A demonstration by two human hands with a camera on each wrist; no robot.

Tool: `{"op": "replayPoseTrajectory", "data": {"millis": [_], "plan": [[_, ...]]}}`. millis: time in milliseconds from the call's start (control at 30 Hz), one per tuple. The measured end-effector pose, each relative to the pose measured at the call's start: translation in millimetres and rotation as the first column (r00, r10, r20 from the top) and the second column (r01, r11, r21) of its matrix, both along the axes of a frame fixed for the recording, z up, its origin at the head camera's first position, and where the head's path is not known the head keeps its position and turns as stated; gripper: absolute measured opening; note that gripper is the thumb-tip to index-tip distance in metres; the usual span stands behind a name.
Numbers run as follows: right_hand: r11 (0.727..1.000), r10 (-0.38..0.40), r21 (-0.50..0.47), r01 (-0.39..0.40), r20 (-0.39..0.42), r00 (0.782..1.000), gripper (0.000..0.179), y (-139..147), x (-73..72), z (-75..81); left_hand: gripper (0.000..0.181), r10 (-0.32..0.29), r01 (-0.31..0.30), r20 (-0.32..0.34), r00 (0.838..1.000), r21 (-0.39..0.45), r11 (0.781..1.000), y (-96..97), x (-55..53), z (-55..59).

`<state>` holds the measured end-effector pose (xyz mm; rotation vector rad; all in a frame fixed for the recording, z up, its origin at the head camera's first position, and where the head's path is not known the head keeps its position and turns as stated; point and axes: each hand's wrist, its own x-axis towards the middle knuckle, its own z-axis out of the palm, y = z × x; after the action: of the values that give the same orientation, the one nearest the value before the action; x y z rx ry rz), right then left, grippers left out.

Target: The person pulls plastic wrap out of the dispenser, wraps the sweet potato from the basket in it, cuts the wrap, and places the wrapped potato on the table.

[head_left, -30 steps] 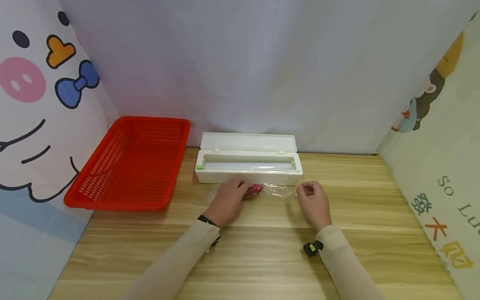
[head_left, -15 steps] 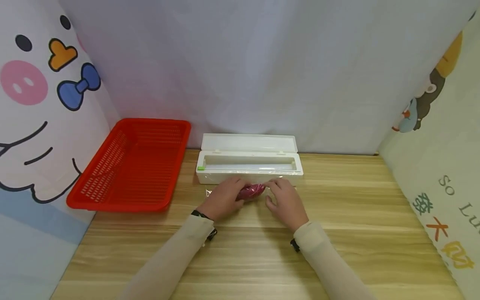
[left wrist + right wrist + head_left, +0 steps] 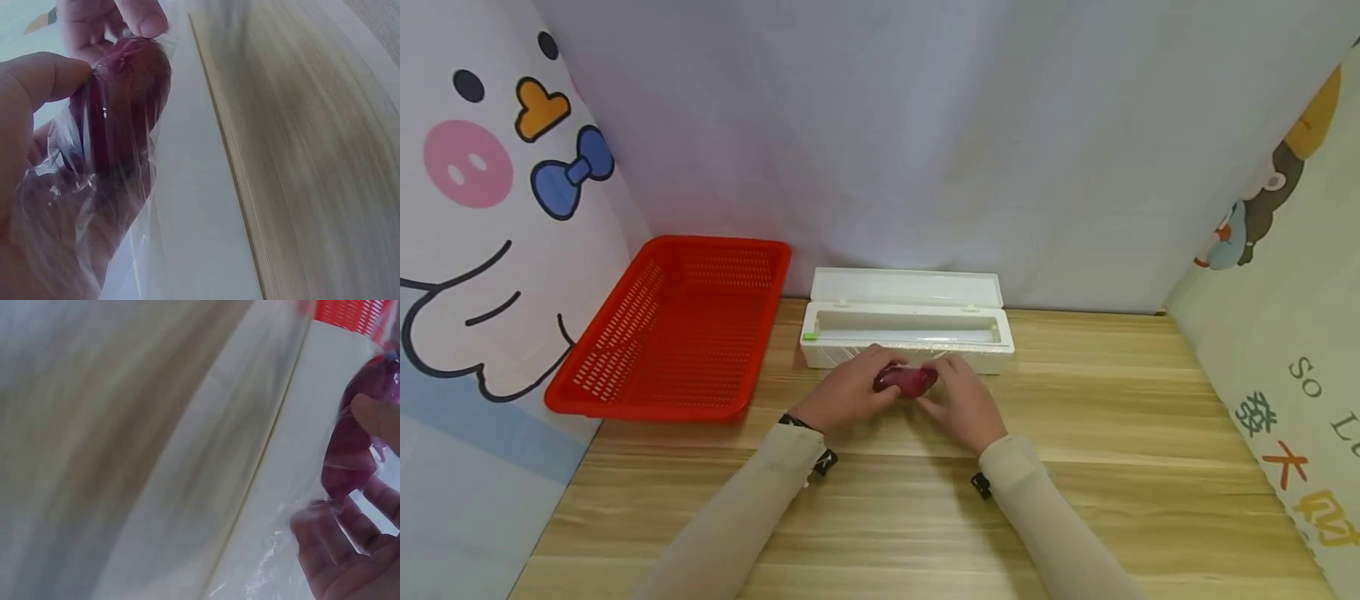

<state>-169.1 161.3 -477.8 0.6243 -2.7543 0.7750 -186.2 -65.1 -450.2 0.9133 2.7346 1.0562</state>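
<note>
A dark-red, glossy oblong vegetable (image 3: 908, 382) is wrapped in clear cling film (image 3: 81, 194), just in front of the white cling film box (image 3: 910, 357). My left hand (image 3: 848, 392) grips its left part, thumb toward me. At the other end, my right hand (image 3: 964, 404) holds it between thumb and fingers. The left wrist view shows loose film hanging below the vegetable (image 3: 119, 106) and over my left palm. In the right wrist view, the film drapes past the fingers of my right hand (image 3: 347, 550). The vegetable's exact kind is hard to tell.
The cling film box stands at the back of the wooden table (image 3: 1120, 433), its lid (image 3: 906, 287) raised, with a white roll (image 3: 910, 335) inside and a green cutter slider (image 3: 809, 337) at its left. A red plastic basket (image 3: 681, 350) is to the left.
My right hand has come left from the film's far end to the right end of the vegetable. The film is now folded around it. My left hand has kept its grip.
</note>
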Motion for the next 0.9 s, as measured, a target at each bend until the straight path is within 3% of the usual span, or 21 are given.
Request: {"op": "replayPoseTrajectory", "data": {"millis": [133, 267, 533, 700, 800, 900], "plan": [[0.987, -0.022, -0.153, 0.046, 0.158, 0.987, 0.052, 2.9, -1.8, -3.7, 0.039, 0.010, -0.012, 0.032, 0.999, 0.037, 0.999, -2.2, 0.6, 0.4], [0.974, -0.006, -0.222, 0.053, 0.206, 0.979, 0.052, 6.0, -3.8, -5.7, 0.038, 0.012, -0.014, 0.050, 0.999, 0.041, 0.999, -3.1, 1.3, 0.9], [0.988, 0.020, -0.154, 0.003, 0.151, 0.988, 0.051, 6.7, -5.6, -5.9, 0.037, 0.000, -0.004, 0.077, 0.997, 0.049, 0.999, -0.3, 1.9, -3.3], [0.999, 0.009, -0.055, -0.002, 0.124, 0.992, 0.043, 5.3, -6.3, -4.6, 0.037, -0.022, 0.022, 0.001, 1.000, 0.079, 0.997, -2.8, 5.4, -6.2], [0.999, 0.009, -0.032, -0.006, 0.112, 0.994, 0.039, 4.4, -5.9, -2.5, 0.037, 0.072, -0.068, -0.134, 0.988, 0.030, 0.997, -8.1, 10.7, -5.5], [1.000, 0.005, -0.016, -0.003, 0.117, 0.993, 0.037, 3.8, -5.3, -0.7, 0.037, 0.239, -0.255, -0.223, 0.945, -0.048, 0.966, -13.7, 18.3, -1.0]]}}
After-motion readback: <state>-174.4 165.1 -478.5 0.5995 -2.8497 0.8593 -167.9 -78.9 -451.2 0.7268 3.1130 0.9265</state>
